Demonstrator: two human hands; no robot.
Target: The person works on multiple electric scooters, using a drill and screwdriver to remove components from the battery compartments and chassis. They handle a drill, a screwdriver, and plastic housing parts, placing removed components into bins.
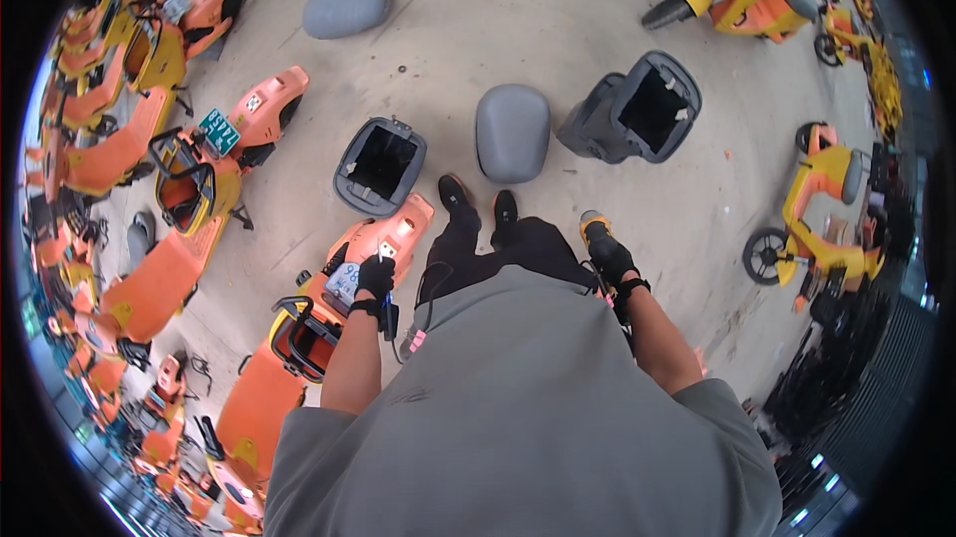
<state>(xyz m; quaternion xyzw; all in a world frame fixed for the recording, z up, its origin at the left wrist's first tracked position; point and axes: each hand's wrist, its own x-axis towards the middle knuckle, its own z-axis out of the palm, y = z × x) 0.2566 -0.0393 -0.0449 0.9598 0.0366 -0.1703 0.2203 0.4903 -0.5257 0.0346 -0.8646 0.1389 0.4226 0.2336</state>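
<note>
Yellow tool gripped in R hand, L hand prob. pinching thin item, seat ahead, scooter nr.

Right hand and left hand gloved in black; tool yellow and black, its tip perhaps grey. Nearest scooter orange with yellow. Seat plain grey; bin darker grey, black inside. Shirt grey, trousers black, floor pale beige-grey.

Across the pale floor, one grey seat lies between two open dark tubs, another seat farther out, orange-and-yellow scooters standing on both sides
</note>
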